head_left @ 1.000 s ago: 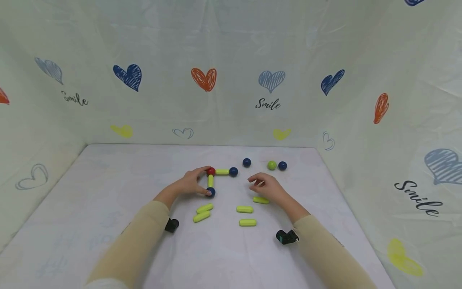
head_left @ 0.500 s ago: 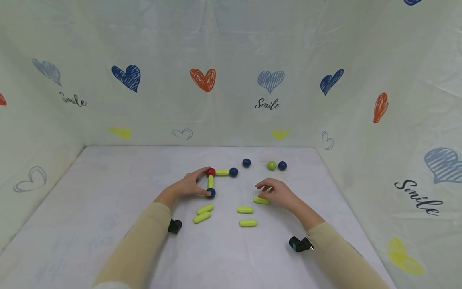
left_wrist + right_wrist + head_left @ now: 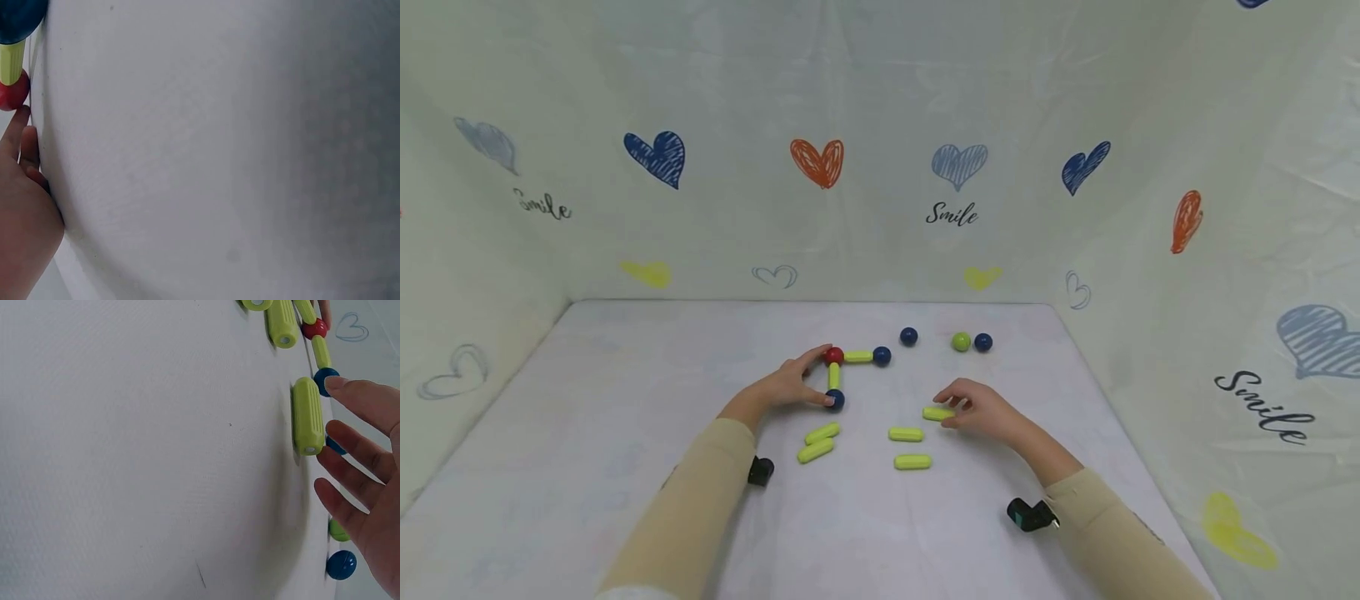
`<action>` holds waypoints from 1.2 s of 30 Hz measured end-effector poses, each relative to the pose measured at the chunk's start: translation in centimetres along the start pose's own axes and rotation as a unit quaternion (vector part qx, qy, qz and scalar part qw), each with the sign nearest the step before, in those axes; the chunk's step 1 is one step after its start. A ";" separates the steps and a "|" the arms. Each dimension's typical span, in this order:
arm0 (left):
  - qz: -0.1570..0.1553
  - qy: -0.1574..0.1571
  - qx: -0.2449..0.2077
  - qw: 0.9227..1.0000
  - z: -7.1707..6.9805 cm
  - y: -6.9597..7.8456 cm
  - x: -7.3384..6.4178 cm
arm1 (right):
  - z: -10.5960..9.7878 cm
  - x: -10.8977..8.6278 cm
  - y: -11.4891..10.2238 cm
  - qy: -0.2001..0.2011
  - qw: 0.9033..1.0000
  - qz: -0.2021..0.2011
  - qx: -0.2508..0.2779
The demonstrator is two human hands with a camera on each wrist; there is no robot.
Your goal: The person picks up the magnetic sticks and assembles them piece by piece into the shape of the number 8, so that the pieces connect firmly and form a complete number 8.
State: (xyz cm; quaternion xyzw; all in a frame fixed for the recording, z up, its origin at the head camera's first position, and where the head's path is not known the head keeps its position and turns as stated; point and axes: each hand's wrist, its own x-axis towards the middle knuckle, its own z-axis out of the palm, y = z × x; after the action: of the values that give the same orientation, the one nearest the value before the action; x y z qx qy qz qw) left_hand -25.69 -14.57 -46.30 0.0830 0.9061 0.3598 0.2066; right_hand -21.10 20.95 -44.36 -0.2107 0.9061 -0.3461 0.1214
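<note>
In the head view, two yellow-green rods join a red ball (image 3: 834,356) to two blue balls, forming an L-shaped magnetic rod-and-ball piece (image 3: 857,357). My left hand (image 3: 786,385) spans its left leg, thumb on the near blue ball (image 3: 834,400) and a fingertip at the red ball. The left wrist view shows that fingertip against the red ball (image 3: 14,92). My right hand (image 3: 985,408) hovers around a loose yellow-green rod (image 3: 936,413), thumb and fingers spread. In the right wrist view the fingers lie beside this rod (image 3: 307,417); whether they touch it, I cannot tell.
Two loose rods (image 3: 906,434) lie nearer me, right of centre. Another pair of rods (image 3: 816,450) lies below the left hand. Toward the back are a blue ball (image 3: 908,337), a green ball (image 3: 961,342) and another blue ball (image 3: 983,342).
My right hand has come down toward me and to the right, from above the table's middle to the loose rod. The left hand stays on the L-shaped piece.
</note>
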 end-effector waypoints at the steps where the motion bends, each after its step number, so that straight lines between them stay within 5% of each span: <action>1: 0.000 0.000 0.000 1.000 0.0 -0.1 0.0 | 0.0 0.0 0.0 -0.001 1.000 -0.001 -0.003; 36: -0.003 0.005 -0.027 1.000 0.1 0.0 -0.3 | 0.5 1.3 0.6 -0.016 0.999 -0.044 -0.013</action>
State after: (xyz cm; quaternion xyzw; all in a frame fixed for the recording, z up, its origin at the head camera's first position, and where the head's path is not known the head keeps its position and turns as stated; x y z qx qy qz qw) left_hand -25.43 -14.57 -46.24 0.0729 0.8973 0.3842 0.2049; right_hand -22.23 20.47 -45.23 -0.2572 0.8982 -0.3364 0.1177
